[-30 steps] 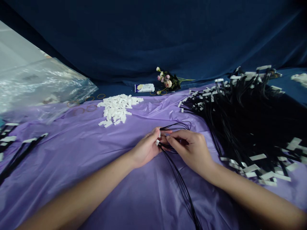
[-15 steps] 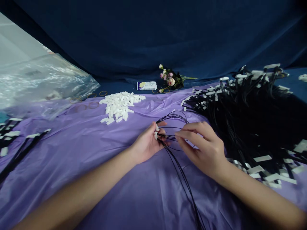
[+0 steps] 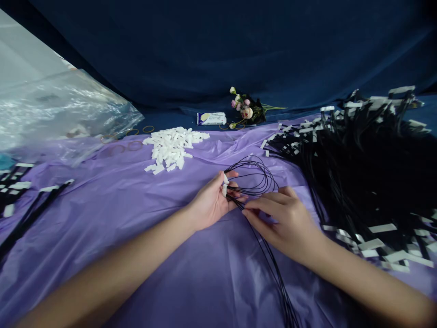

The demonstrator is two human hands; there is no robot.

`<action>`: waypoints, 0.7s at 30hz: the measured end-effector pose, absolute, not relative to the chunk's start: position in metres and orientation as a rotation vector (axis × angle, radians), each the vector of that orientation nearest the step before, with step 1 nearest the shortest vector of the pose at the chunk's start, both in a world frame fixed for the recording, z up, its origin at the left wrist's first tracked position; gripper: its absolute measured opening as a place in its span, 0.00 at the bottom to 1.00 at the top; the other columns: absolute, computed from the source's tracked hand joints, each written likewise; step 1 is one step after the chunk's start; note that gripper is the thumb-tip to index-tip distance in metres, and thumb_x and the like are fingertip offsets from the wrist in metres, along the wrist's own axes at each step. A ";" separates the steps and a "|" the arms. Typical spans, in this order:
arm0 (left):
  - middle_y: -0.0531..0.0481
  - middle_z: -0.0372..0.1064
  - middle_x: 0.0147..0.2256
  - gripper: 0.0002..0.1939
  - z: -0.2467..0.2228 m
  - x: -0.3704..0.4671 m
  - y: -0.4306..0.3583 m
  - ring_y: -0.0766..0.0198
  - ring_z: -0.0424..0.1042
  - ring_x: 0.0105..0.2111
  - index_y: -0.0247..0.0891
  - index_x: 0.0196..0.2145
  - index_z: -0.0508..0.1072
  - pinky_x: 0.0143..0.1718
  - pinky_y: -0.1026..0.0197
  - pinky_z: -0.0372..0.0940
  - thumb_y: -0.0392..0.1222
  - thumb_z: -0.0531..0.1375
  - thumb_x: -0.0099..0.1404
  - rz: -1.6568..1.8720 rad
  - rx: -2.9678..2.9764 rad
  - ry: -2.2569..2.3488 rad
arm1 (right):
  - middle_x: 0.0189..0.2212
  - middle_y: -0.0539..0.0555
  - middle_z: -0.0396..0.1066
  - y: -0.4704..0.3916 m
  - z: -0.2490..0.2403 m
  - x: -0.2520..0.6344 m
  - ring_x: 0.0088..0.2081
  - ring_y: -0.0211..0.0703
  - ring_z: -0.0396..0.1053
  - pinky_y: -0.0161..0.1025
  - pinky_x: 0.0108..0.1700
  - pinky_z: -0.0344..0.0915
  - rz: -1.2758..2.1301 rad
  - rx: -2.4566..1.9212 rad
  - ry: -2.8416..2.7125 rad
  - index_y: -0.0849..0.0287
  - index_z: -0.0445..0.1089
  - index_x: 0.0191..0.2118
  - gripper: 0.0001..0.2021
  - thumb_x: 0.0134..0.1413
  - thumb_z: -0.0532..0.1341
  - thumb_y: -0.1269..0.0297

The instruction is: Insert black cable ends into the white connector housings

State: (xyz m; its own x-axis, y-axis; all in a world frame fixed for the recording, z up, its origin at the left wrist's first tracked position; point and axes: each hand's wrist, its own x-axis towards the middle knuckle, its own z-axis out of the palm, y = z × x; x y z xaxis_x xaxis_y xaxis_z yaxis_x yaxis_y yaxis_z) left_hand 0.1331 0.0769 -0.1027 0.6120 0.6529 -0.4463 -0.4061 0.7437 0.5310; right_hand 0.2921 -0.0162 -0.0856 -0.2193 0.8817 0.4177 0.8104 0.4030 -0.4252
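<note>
a makeshift workspace (what kind of room is unclear), with black cords (image 3: 362,168) and white pieces (image 3: 171,146) heaped on purple sheeting (image 3: 177,278).

Lettering on packet (image 3: 211,119) too blurred to read.

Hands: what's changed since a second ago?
Right hand moved from beside the white pieces back toward the wearer; fingertips now at the trailing cords, grip unclear. Looped cords more exposed. Left hand still holds the white pieces; white heap unchanged.
</note>
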 end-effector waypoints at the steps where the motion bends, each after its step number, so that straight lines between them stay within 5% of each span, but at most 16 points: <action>1: 0.50 0.67 0.28 0.14 -0.103 0.133 0.077 0.65 0.69 0.26 0.36 0.41 0.69 0.33 0.60 0.67 0.46 0.48 0.70 0.629 0.403 0.668 | 0.29 0.46 0.74 -0.016 -0.087 0.291 0.29 0.37 0.69 0.41 0.37 0.54 0.235 -1.486 -2.038 0.57 0.71 0.37 0.03 0.57 0.60 0.67; 14: 0.50 0.67 0.29 0.15 -0.105 0.131 0.076 0.67 0.69 0.28 0.36 0.41 0.70 0.35 0.61 0.65 0.47 0.49 0.69 0.581 0.442 0.657 | 0.25 0.49 0.70 -0.010 -0.091 0.287 0.22 0.35 0.63 0.34 0.24 0.53 0.693 -1.637 -1.752 0.58 0.67 0.34 0.05 0.58 0.55 0.66; 18: 0.49 0.67 0.29 0.15 -0.104 0.131 0.075 0.66 0.69 0.29 0.36 0.40 0.70 0.37 0.59 0.65 0.48 0.50 0.69 0.574 0.483 0.646 | 0.20 0.47 0.66 -0.004 -0.087 0.290 0.19 0.33 0.59 0.32 0.21 0.52 1.198 -1.430 -1.378 0.59 0.65 0.37 0.05 0.58 0.55 0.64; 21: 0.49 0.67 0.28 0.15 -0.102 0.132 0.074 0.65 0.69 0.29 0.36 0.40 0.70 0.38 0.58 0.66 0.48 0.49 0.69 0.574 0.493 0.651 | 0.26 0.51 0.70 0.001 -0.079 0.300 0.19 0.33 0.59 0.32 0.21 0.55 1.543 -1.261 -0.945 0.60 0.67 0.38 0.08 0.55 0.56 0.63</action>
State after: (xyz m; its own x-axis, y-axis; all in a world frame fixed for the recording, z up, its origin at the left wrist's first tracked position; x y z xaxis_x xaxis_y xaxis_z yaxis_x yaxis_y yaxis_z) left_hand 0.1325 0.0740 -0.1024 0.6534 0.6309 -0.4185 -0.3357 0.7369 0.5868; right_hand 0.3004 0.0012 -0.0789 -0.0727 0.9536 -0.2920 -0.1733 -0.3004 -0.9379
